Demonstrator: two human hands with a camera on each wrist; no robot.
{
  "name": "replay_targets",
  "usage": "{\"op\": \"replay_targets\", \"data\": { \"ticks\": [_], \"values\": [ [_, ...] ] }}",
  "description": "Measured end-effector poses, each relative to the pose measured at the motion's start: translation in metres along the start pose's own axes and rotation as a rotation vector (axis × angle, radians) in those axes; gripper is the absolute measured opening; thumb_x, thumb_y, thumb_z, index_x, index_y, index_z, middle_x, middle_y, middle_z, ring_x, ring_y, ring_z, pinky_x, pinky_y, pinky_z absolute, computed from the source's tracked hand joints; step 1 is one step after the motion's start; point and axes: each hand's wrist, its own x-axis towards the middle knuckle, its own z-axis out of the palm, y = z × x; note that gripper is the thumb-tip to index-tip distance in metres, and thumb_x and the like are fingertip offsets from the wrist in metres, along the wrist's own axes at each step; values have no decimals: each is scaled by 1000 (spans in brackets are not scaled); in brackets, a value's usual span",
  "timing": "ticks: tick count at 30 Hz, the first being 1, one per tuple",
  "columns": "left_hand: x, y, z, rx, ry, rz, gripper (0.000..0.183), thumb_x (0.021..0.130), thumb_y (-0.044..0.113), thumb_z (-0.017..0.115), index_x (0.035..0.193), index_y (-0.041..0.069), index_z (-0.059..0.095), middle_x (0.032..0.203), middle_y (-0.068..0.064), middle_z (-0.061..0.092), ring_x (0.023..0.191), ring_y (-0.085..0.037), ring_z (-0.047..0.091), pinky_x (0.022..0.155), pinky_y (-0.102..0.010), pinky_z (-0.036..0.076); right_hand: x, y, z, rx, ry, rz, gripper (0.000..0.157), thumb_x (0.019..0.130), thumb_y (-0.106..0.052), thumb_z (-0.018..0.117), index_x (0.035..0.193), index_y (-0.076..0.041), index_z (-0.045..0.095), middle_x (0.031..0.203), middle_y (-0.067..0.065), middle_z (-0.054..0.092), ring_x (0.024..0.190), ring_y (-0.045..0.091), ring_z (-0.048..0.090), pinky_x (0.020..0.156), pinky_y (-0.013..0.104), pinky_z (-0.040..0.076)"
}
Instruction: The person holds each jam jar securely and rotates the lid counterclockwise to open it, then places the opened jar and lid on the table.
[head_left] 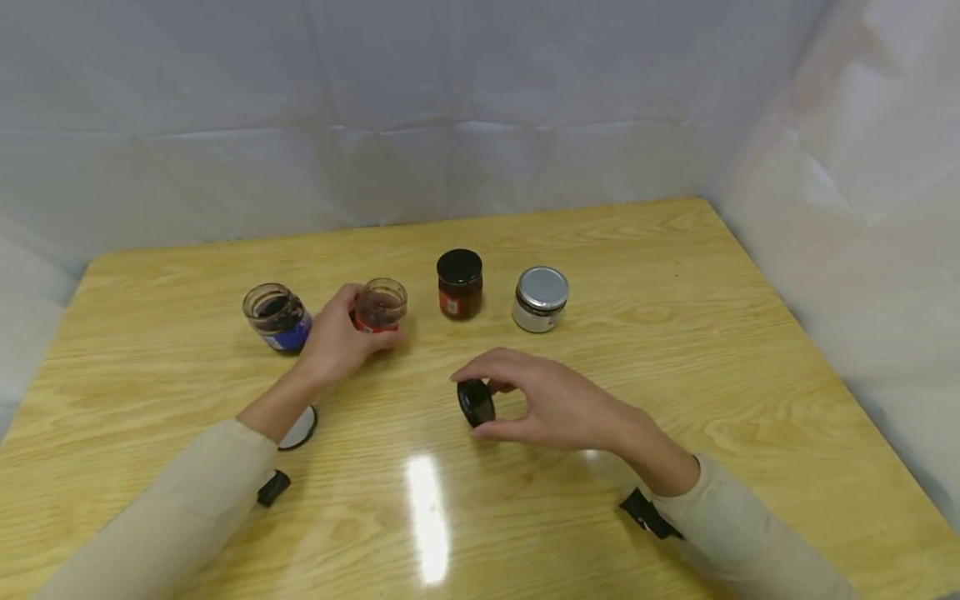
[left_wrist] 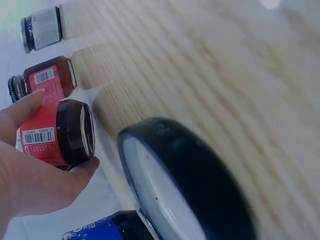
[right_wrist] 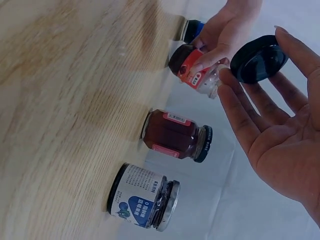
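My left hand (head_left: 330, 342) grips an open glass jar (head_left: 382, 305) with a red label, thumb on one side and fingers on the other. In the left wrist view the jar's dark lower part (left_wrist: 72, 132) shows. To its right and nearer me, my right hand (head_left: 558, 402) pinches a black lid (head_left: 476, 403), tilted on edge and apart from the jar. The right wrist view shows that lid (right_wrist: 258, 60) between thumb and fingertips. Left of the gripped jar stands an open blue-labelled jar (head_left: 288, 331) with dark contents.
A closed jar with a black lid (head_left: 460, 267) and red label stands right of the held jar. Beyond it is a white-labelled jar with a silver lid (head_left: 543, 288). Another lid (head_left: 302, 428), pale inside up, lies by my left forearm. Fabric walls (head_left: 450, 108) border the table.
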Motion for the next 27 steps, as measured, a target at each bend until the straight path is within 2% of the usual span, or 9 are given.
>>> {"op": "replay_targets", "data": {
  "ticks": [5,12,16,27],
  "values": [
    [3,-1,0,0,-1,-21,69,81,27,77,135,6,41,121,-13,52,112,-31,50,92,-49,41,0,-1,0,-1,-21,37,53,84,-33,74,132,-19,55,129,-9,52,110,3,51,94,28,44],
    [13,-5,0,-111,16,-69,68,82,22,78,137,7,41,122,-13,53,112,-29,50,89,-44,43,1,0,0,-9,-20,33,53,84,-32,75,131,-18,55,127,-9,53,109,4,52,93,30,45],
    [16,-8,-3,-143,20,-85,68,82,21,77,138,7,41,125,-13,51,113,-29,49,90,-44,43,2,1,1,-34,-22,27,52,84,-33,74,131,-20,55,128,-10,52,110,2,51,92,28,45],
    [16,-13,-3,-119,41,-83,71,81,30,78,137,7,42,125,-13,52,112,-30,50,88,-45,43,3,1,2,-65,-36,27,51,85,-36,72,132,-22,55,129,-10,52,114,2,48,94,27,43]
  ]
}}
